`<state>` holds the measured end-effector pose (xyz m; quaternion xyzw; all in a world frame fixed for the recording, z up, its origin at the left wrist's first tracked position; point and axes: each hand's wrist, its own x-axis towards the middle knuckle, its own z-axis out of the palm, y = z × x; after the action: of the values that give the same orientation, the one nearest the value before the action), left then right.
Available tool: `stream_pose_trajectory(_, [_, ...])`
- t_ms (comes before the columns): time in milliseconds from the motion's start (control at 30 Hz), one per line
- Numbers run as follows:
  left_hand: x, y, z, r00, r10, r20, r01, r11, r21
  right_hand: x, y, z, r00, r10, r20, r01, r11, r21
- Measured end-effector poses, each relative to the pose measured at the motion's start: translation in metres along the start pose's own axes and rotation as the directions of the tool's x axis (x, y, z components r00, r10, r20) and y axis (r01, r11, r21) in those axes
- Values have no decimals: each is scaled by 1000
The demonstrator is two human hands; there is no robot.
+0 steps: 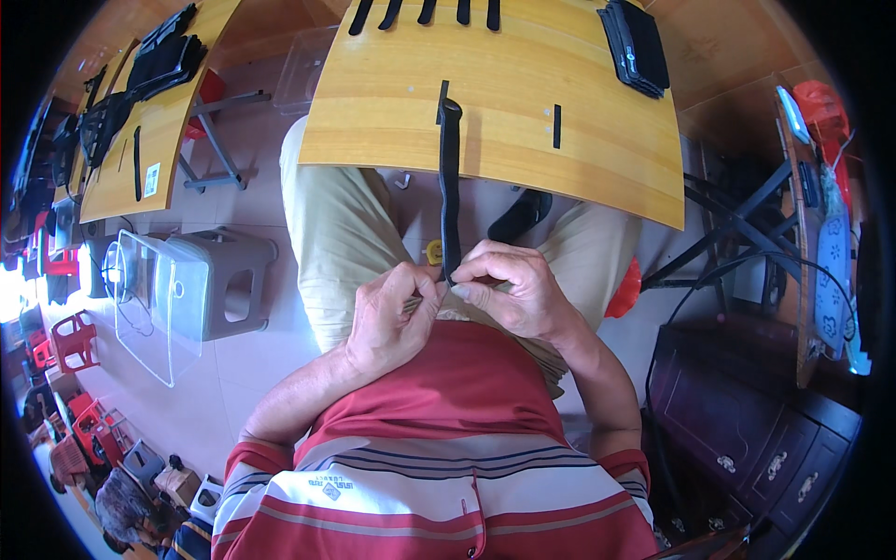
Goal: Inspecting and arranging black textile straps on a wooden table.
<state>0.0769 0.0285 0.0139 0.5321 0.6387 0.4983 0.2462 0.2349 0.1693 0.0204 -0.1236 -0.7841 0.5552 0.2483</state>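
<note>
A long black strap (pixel 450 187) runs from the wooden table down over its near edge to my lap. Its far end, which looks looped or doubled, rests on the tabletop. My left hand (pixel 397 313) and my right hand (pixel 509 285) meet at the near end, in front of my red shirt. Thumb and fingers of my right hand pinch the strap's end. Curled tightly, my left hand presses against the same end from the other side. Exactly how the fingers hold the tip is hidden.
Several black straps lie along the far edge of the table (pixel 373 103), with a stack of folded black fabric pieces (pixel 635 47) at far right. A short black strip (pixel 557 126) lies nearer. Left are a grey stool (pixel 224 280), a clear plastic bin (pixel 163 299) and another table (pixel 173 121).
</note>
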Motion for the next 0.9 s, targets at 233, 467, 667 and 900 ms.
stream_pose_trajectory(233, [0,1,0,1000,24,8,-24,999,24,1,-4,-2,999,42,21,-42,999,-2])
stream_pose_trajectory(467, [-1,-2,1,999,55,-1,-55,998,34,1,-4,-4,999,39,34,-38,999,-32])
stream_pose_trajectory(667, [-3,0,-1,999,6,44,-10,996,88,0,-5,-4,999,47,28,-46,998,-44])
stream_pose_trajectory(900, [1,0,2,996,86,12,-86,995,59,-1,-4,-4,998,59,19,-58,998,-30])
